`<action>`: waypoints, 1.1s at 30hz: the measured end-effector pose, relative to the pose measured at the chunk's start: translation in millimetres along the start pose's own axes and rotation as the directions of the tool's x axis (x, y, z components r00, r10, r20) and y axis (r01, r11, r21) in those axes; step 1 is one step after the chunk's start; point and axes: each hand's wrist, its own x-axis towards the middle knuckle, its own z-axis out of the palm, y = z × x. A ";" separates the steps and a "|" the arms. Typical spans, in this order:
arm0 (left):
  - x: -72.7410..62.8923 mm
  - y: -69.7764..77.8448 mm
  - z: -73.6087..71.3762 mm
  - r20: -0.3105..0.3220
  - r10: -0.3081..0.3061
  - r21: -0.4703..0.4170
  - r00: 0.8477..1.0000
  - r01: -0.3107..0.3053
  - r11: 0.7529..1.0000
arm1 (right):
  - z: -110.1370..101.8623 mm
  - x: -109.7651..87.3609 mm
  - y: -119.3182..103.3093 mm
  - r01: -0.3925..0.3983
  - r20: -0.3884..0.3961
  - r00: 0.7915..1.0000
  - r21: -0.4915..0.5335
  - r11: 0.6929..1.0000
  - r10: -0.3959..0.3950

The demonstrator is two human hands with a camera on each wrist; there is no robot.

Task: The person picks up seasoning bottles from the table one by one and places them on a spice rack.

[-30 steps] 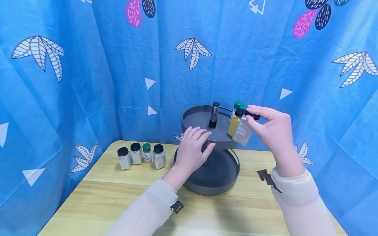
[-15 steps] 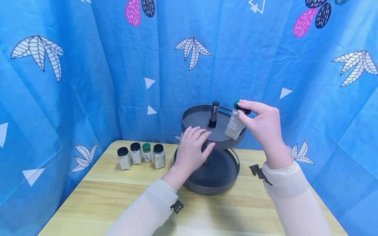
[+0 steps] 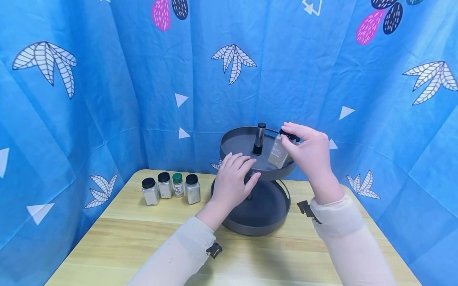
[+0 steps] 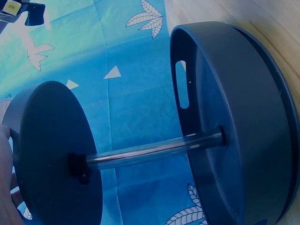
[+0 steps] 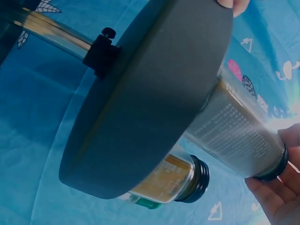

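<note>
My right hand (image 3: pixel 311 153) pinches the black cap of a clear spice jar (image 3: pixel 278 153) with pale print. It holds the jar tilted at the right front of the upper tray (image 3: pixel 226 153) of a dark grey two-tier rack. The right wrist view shows this jar (image 5: pixel 239 131) partly behind the tray wall, so whether its base touches the tray is hidden. Beside it there, a yellow-filled jar (image 5: pixel 166 178) with a black cap and a green cap (image 5: pixel 147 203) show past the rim. My left hand (image 3: pixel 232 178) grips the upper tray's front rim, fingers over the edge and thumb outside.
On the wooden table (image 3: pixel 118 230), several capped spice jars (image 3: pixel 171 188) stand in a row left of the rack. Below the upper tray is the wider lower tray (image 3: pixel 250 229). A post (image 3: pixel 259 139) rises through the middle. Blue patterned curtain (image 3: pixel 161 79) hangs behind and at both sides.
My right hand has moved left with the spice jar, from outside the upper tray's right edge to over its right front. The jar now covers the others standing there. My left hand stays put.
</note>
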 end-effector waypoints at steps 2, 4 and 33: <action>0.1 -0.3 0.4 -0.001 0.000 0.001 1.000 0.000 1.000 | 2.6 -1.0 0.0 0.005 -0.005 1.000 -0.006 1.000 -0.005; 0.0 -0.6 0.9 -0.002 0.000 0.003 1.000 0.000 1.000 | 5.0 -2.3 0.1 0.007 -0.008 1.000 -0.012 1.000 -0.007; -0.1 0.5 -0.5 -0.001 0.011 0.001 1.000 -0.011 1.000 | 24.4 -19.7 5.1 0.063 0.058 0.997 -0.162 0.985 -0.054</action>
